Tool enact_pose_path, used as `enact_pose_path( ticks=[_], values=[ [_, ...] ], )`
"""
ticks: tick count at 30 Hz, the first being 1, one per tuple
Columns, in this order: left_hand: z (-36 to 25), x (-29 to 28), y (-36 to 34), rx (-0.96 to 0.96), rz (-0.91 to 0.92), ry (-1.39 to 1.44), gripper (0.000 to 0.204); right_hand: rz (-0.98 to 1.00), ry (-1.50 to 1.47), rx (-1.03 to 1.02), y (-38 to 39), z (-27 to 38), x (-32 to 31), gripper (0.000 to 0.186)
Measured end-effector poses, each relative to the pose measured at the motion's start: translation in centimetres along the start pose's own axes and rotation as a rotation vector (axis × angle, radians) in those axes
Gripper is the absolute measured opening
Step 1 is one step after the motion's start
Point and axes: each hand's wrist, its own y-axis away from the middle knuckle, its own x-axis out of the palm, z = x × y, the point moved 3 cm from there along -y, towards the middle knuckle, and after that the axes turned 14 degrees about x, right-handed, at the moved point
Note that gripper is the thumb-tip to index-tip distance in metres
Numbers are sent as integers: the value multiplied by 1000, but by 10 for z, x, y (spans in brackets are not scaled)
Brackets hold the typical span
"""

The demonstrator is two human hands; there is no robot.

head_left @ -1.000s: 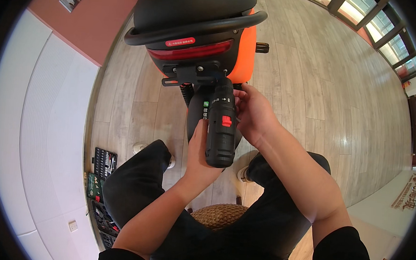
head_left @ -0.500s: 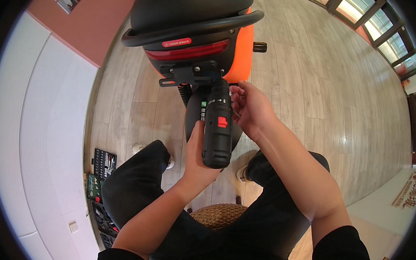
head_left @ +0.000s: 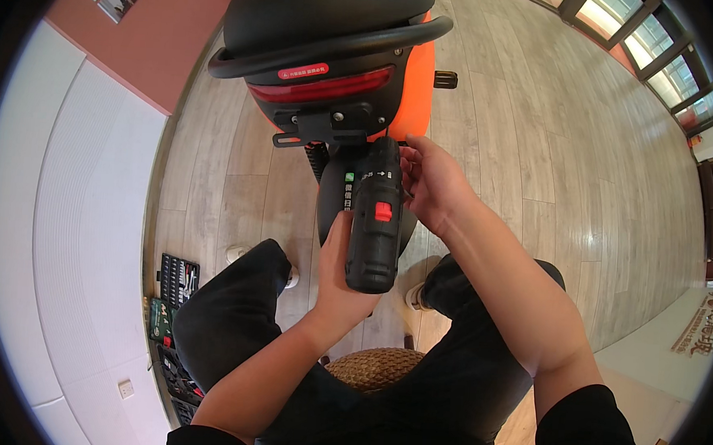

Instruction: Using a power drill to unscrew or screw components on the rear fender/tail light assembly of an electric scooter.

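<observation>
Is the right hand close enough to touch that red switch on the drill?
Probably yes: the right hand is just beside the drill, and nothing seems to cover the red switch.

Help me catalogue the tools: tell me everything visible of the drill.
The drill has a black, plastic-looking body, a red slider on top and pale markings near the chuck. Seen from above, it points toward the vehicle's rear. The left hand holds it; its handle is hidden. The right hand is beside its front end; contact there is unclear.
</observation>
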Motion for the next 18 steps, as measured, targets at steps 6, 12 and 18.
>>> enact_pose_path(
  ticks=[6,12,18],
  values=[
    [6,3,-2,-171,-43,77,85,78,76,33,0,0,1,30],
    [8,4,-5,-235,-52,126,79,161,154,75,2,-3,7,39],
    [17,7,2,-164,-68,101,86,203,134,63,9,-2,10,42]
  ],
)
